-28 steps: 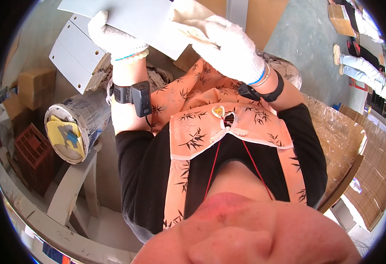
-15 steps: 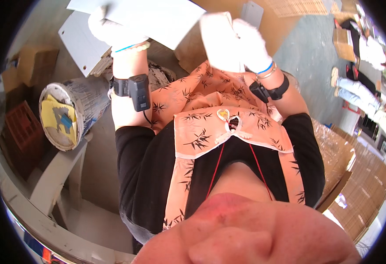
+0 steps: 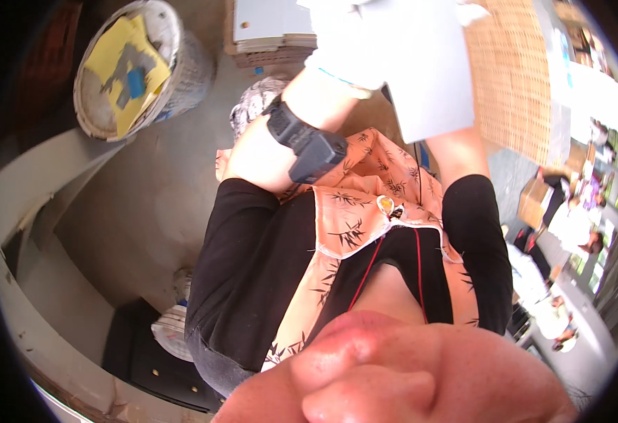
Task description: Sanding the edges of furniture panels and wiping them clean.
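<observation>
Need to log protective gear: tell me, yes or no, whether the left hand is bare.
No: the left hand wears a white glove while it grips the pale sheet, with a black strapped device on that forearm.

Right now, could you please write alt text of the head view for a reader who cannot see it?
A person's white-gloved left hand holds a pale grey flat sheet at the top of the picture, with a black device strapped to that forearm. The right hand is hidden behind the sheet. A round bin with yellow scraps stands at upper left.

A flat pale-grey sheet (image 3: 429, 70) is held up before the chest, tilted, its lower corner pointing down.
</observation>
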Tool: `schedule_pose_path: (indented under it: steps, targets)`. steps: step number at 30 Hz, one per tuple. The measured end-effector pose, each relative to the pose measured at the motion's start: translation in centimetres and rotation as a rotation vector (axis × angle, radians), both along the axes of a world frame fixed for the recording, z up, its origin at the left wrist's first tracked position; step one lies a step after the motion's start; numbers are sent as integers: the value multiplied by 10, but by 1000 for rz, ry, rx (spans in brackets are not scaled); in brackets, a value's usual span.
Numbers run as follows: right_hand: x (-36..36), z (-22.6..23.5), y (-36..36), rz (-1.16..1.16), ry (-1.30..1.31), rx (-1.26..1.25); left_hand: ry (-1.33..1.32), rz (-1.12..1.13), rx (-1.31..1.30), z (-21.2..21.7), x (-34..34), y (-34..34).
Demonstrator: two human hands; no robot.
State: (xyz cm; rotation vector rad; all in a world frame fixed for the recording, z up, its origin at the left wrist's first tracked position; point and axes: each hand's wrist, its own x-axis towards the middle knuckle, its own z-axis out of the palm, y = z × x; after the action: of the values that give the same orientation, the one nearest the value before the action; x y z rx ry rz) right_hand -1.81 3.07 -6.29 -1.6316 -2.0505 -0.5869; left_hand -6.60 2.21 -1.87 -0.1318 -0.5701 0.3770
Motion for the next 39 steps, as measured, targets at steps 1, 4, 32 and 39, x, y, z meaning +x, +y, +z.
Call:
schedule_pose_path:
  steps: [1,4,32,39]
  targets:
    - [-8,8,5,55,-26,23,92,52,52,9,4,-3]
    - [-33,15,27,240,-39,52,165,123,79,29,-6,-5]
    - [12,72,0,189,18,153,116,13,10,35,-42,-4]
    - [96,119,-171,-288,684,487,119,-236,264,-3,-7,-55]
